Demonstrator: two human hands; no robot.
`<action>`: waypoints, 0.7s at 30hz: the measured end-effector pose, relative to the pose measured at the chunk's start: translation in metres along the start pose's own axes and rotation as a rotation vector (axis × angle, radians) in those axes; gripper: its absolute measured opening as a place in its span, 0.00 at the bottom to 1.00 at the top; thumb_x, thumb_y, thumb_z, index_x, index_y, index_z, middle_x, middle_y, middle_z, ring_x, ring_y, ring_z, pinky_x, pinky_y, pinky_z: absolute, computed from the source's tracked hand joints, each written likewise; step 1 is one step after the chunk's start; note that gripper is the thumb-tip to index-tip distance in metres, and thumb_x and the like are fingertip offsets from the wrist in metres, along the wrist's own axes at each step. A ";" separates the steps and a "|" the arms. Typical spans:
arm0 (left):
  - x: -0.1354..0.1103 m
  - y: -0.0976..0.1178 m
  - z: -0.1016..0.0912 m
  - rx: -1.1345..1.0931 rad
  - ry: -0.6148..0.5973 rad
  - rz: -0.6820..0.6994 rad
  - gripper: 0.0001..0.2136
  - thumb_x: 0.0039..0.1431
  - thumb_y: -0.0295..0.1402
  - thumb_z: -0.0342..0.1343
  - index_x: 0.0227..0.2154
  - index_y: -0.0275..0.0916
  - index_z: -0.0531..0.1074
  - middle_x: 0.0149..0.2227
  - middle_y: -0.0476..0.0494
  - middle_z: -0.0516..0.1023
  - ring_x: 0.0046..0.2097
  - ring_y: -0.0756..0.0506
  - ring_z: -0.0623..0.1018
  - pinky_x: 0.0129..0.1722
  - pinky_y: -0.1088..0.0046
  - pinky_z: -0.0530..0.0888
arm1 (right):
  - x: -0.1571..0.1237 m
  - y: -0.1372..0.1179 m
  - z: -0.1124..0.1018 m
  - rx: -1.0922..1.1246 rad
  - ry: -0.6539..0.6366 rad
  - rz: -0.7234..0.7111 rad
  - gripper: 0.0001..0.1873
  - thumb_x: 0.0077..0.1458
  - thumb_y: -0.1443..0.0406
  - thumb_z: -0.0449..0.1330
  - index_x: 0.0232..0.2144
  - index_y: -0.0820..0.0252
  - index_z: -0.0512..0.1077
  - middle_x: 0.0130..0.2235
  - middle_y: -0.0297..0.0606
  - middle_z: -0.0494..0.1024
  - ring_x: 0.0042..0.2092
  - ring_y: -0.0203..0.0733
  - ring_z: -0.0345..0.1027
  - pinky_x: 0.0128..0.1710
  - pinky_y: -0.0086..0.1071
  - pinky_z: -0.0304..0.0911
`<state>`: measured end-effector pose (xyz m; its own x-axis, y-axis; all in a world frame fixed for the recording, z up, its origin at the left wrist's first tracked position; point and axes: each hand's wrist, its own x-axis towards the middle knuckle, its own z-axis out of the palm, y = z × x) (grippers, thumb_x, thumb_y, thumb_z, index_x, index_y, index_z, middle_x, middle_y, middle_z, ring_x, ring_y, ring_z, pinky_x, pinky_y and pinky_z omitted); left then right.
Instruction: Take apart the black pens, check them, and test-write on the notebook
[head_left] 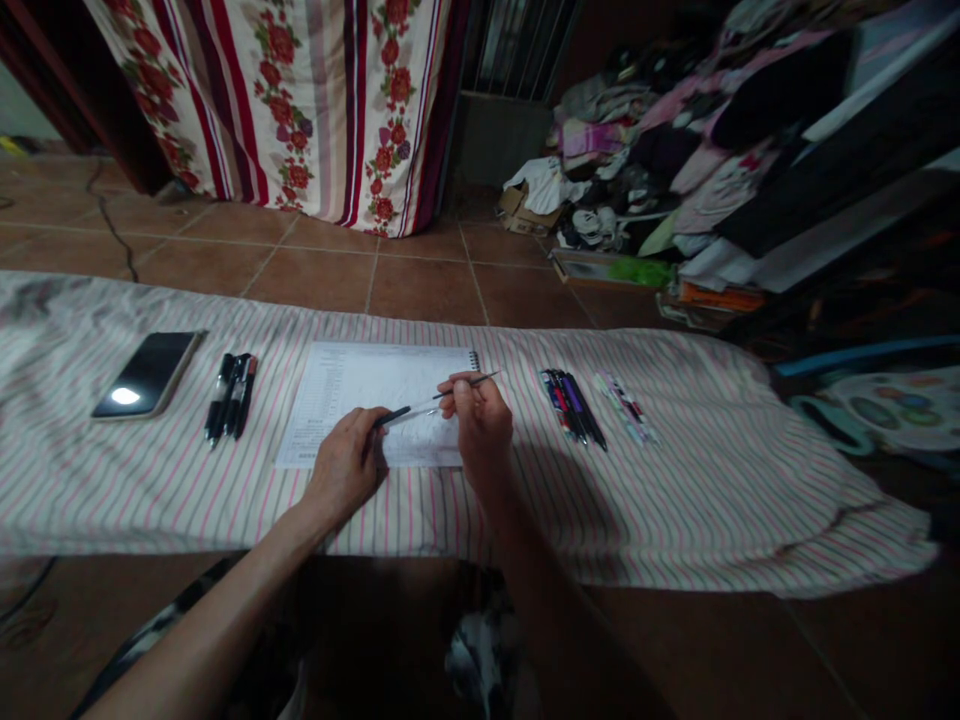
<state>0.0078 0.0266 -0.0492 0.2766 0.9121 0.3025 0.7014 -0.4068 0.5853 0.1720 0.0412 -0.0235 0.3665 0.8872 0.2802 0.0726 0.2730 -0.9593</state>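
My left hand rests at the lower edge of a printed sheet of paper on a spiral notebook. Its fingers are closed on a black pen barrel, which points up to the right. A pale, clear-looking slim piece lies in line with it towards my right hand; I cannot tell whether they are joined. My right hand, over the sheet's right side, pinches a thin dark pen part with a pointed end. The palm sides of both hands are hidden.
On the striped cloth lie a phone and several black pens at left. Dark and purple pens and light patterned pens lie at right. Beyond are a floral curtain and piled clothes.
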 end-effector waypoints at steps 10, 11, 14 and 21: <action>-0.001 0.000 0.000 -0.076 -0.014 0.034 0.13 0.60 0.31 0.41 0.44 0.36 0.66 0.35 0.42 0.73 0.38 0.45 0.73 0.38 0.67 0.70 | -0.001 0.004 0.000 -0.060 -0.118 0.106 0.12 0.52 0.58 0.54 0.32 0.60 0.70 0.27 0.34 0.75 0.24 0.32 0.64 0.19 0.24 0.55; -0.001 0.001 0.000 -0.098 -0.022 0.031 0.13 0.60 0.31 0.41 0.44 0.36 0.66 0.36 0.42 0.73 0.38 0.45 0.73 0.39 0.67 0.70 | -0.002 0.005 -0.001 -0.082 -0.135 0.117 0.13 0.52 0.57 0.54 0.32 0.60 0.71 0.26 0.34 0.74 0.24 0.32 0.64 0.20 0.25 0.55; -0.002 0.005 -0.002 -0.180 -0.042 -0.014 0.14 0.59 0.31 0.42 0.44 0.36 0.67 0.37 0.42 0.74 0.40 0.45 0.74 0.40 0.67 0.70 | -0.002 0.007 -0.001 -0.131 -0.189 0.131 0.14 0.51 0.57 0.54 0.33 0.59 0.73 0.23 0.32 0.72 0.24 0.33 0.64 0.21 0.25 0.54; -0.001 0.011 -0.003 -0.295 -0.066 -0.125 0.13 0.58 0.32 0.44 0.43 0.37 0.69 0.35 0.43 0.76 0.37 0.45 0.75 0.39 0.66 0.70 | -0.004 0.014 0.002 -0.068 -0.310 0.195 0.14 0.51 0.57 0.55 0.33 0.59 0.73 0.23 0.31 0.71 0.22 0.31 0.60 0.20 0.25 0.53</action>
<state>0.0130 0.0207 -0.0408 0.2492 0.9532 0.1711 0.5147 -0.2800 0.8104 0.1692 0.0421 -0.0384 0.0815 0.9935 0.0800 0.0941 0.0722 -0.9929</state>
